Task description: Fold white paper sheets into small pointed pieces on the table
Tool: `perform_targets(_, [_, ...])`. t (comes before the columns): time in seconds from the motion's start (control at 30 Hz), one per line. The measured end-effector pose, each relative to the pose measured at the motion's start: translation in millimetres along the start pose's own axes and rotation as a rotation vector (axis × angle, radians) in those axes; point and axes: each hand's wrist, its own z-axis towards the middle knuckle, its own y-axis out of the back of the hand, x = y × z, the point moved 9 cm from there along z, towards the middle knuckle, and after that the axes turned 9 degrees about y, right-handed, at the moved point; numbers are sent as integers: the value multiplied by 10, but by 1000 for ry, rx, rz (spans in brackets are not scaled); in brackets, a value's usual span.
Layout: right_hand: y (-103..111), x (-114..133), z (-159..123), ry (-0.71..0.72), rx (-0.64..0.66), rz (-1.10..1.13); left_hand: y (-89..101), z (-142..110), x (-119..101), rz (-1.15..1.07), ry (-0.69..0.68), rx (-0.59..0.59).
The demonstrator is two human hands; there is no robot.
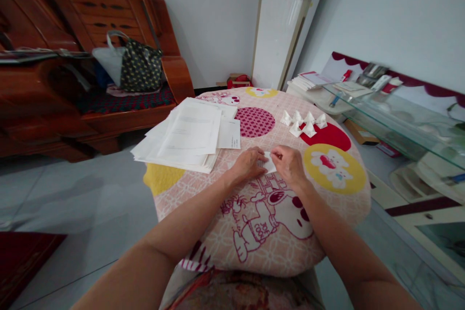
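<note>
Between my hands, over the cloth-covered table, is a small folded piece of white paper (269, 163). My left hand (250, 163) grips its left side, fingers bent over it. My right hand (288, 162) pinches the upper right edge between thumb and fingers. Beyond my right hand stand several small pointed folded paper shapes (308, 129), grouped near the table's far right. A spread stack of printed paper sheets (189, 131) lies to the left of my left hand, with a smaller paper piece (229, 133) beside it.
The round table wears a pink patterned cloth (276, 256) with cartoon figures. A glass shelf (407, 121) with odds and ends stands to the right. On the left is a wooden sofa (109, 5) with a dark patterned bag (141, 68). A tall white cabinet-like unit (278, 24) stands behind.
</note>
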Motion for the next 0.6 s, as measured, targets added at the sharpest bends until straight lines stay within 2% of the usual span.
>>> perform_targets(0.1, [-235,-16,-26,-29,164,54,-4,3,-9,21,-8,7])
perform_targets(0.2, [-358,-95,-80,-78,275,18,-3,6,4,37,21,19])
perform_targets(0.43, [-455,-234,-155,-237,426,161,15,-10,-12,36,24,31])
perform_targets(0.6, [-477,-235,-148,-241,436,194,22,-11,-20,38,11,37])
